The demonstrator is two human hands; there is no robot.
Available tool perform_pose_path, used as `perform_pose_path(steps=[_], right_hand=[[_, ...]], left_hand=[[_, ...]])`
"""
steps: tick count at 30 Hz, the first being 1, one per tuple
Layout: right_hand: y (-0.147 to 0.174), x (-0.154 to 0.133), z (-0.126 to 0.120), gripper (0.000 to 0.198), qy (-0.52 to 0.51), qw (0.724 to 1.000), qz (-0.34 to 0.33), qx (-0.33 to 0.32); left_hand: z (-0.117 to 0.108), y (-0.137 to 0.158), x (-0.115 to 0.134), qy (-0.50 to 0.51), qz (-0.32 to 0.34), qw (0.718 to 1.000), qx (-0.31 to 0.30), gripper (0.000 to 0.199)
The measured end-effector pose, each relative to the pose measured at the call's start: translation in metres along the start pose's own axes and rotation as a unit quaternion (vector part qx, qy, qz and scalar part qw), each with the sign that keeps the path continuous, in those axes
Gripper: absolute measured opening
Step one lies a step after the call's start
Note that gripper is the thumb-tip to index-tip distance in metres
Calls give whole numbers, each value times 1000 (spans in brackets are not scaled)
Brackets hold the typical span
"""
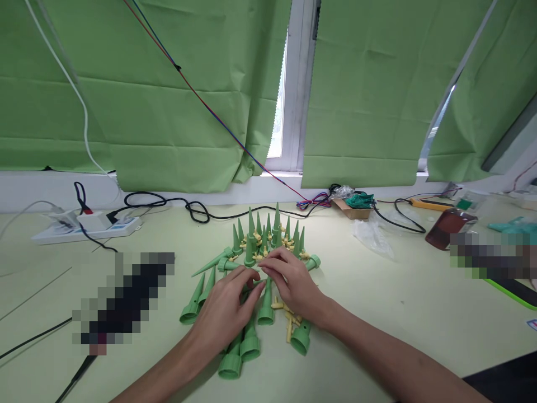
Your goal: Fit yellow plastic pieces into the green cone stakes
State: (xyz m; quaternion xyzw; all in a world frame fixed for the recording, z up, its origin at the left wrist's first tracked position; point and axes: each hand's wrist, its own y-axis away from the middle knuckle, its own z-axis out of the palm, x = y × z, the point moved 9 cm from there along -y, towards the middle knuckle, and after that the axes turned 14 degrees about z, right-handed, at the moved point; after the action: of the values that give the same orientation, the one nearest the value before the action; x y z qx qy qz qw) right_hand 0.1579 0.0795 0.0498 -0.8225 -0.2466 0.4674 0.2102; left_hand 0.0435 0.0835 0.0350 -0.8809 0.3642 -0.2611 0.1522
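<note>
Near the middle of the table my left hand (229, 296) is closed, thumb and fingers curled round a green plastic spike that is mostly hidden by them. Beside it my right hand (291, 280) has its fingertips pinched together; whatever they hold is too small to make out. Hollow green spikes lie around my hands, including one (265, 308) between them and another (230, 364) below my left hand. Under my right hand are several small yellow valve pieces (289, 322). Behind the hands, several green spikes (277, 226) stand upright, with yellow pieces (287, 242) fitted at their bases.
A white power strip (88, 226) with plugs sits at the left, and a black cable (235, 215) runs along the back. A small cardboard box (351, 210), a clear plastic bag (372, 236) and a bottle of dark red liquid (448, 228) are to the right. A blurred dark object (130, 302) lies left.
</note>
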Motion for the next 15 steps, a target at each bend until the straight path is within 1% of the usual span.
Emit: perform_pose_path(steps=[7, 15], right_hand=[[1, -3, 1, 19, -9, 1000, -1, -7], [0, -3, -1, 14, -29, 1000, 12, -1]], left_hand=[[-1, 0, 4, 9, 22, 1000, 8, 24], [-1, 1, 5, 12, 34, 999, 11, 22]])
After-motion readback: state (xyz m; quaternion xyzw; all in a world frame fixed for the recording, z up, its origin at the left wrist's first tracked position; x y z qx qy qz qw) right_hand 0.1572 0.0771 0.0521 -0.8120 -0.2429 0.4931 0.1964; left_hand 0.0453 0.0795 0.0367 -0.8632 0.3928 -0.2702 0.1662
